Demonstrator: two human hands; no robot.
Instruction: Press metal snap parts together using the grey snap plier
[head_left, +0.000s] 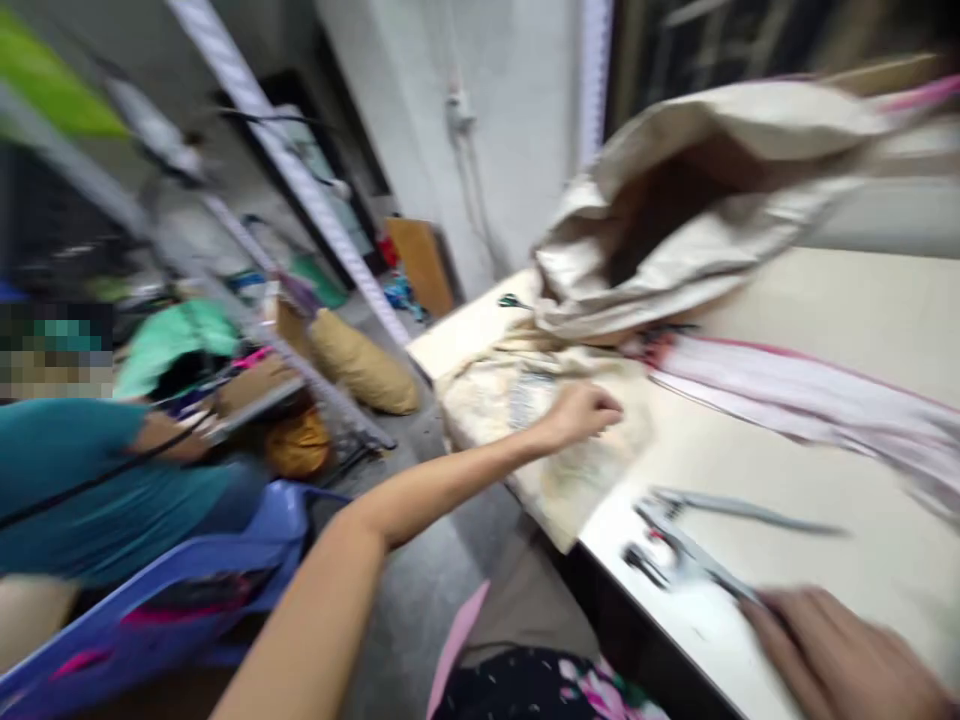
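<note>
The left hand (581,410) reaches out at the end of a long bare arm, knuckles up and fingers curled shut on the cloth (592,475). This is a cream, faintly printed piece that lies on the table (840,330) at its left edge and droops over it. The right hand (832,650) sits low at the near right corner, laid flat over one end of the scissors (686,555). The blur hides whether it actually grips them or only rests there, so I cannot tell. The scissors lie on the bare table to the near right of the cloth, long axis running from far left to near right. A second grey blade or bar is splayed off toward the right (motion smear makes the parts hard to sort). The right hand is touching them, while the left hand is apart from them, farther and to the left. Beyond the cloth, white strips (787,390) edged in pink stretch away to the right, and a crumpled beige sack (712,190) slumps at the far side of the table. Off the table, on the left, another person in a teal shirt (82,480) sits by a blue chair (247,565), with a tan bundle (364,368) on the floor behind.
</note>
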